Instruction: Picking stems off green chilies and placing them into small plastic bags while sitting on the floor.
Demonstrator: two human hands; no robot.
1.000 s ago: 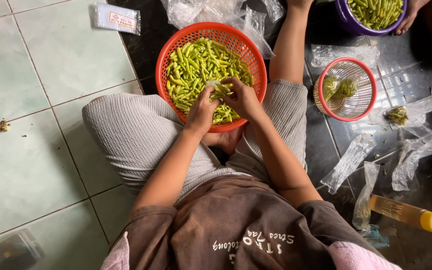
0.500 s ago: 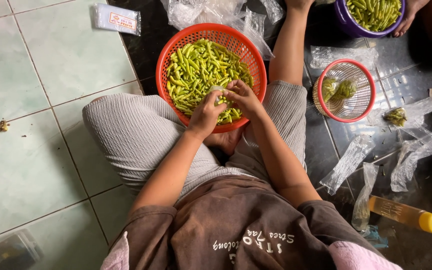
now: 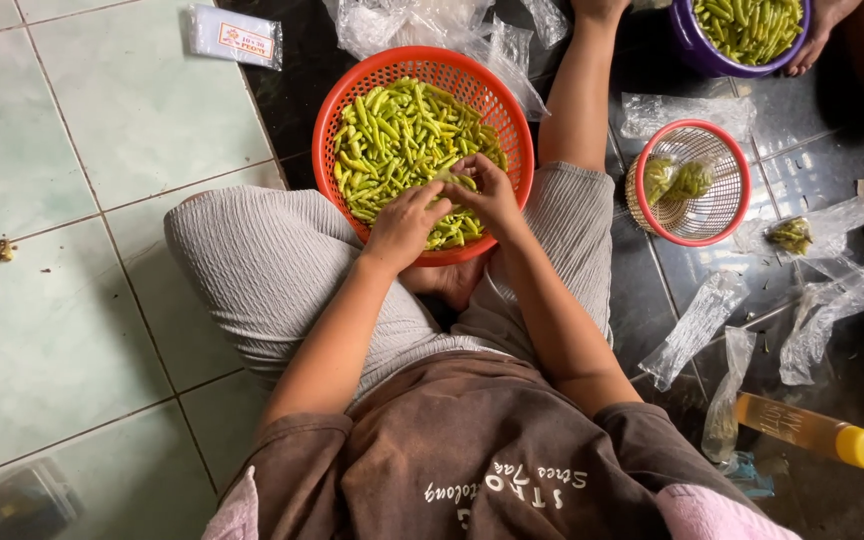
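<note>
An orange plastic basket (image 3: 337,110) full of green chilies (image 3: 397,135) rests on the floor between my bent legs. Both of my hands meet over its near side. My left hand (image 3: 404,228) is curled, its fingertips against a small pale clear bag (image 3: 448,179) that lies on the chilies. My right hand (image 3: 489,196) pinches the same bag from the right, fingers closed. What is inside the bag is too small to tell.
To the right stands a small red-rimmed basket (image 3: 652,215) with filled bags. A purple bowl (image 3: 690,52) of chilies sits top right, another person's hand (image 3: 820,38) on its rim. Loose clear bags (image 3: 697,325), a yellow-capped bottle (image 3: 810,430) and a bag packet (image 3: 235,37) lie around.
Both hands stay at the same spot over the basket's near side. Only the fingers have shifted slightly around the bag.
</note>
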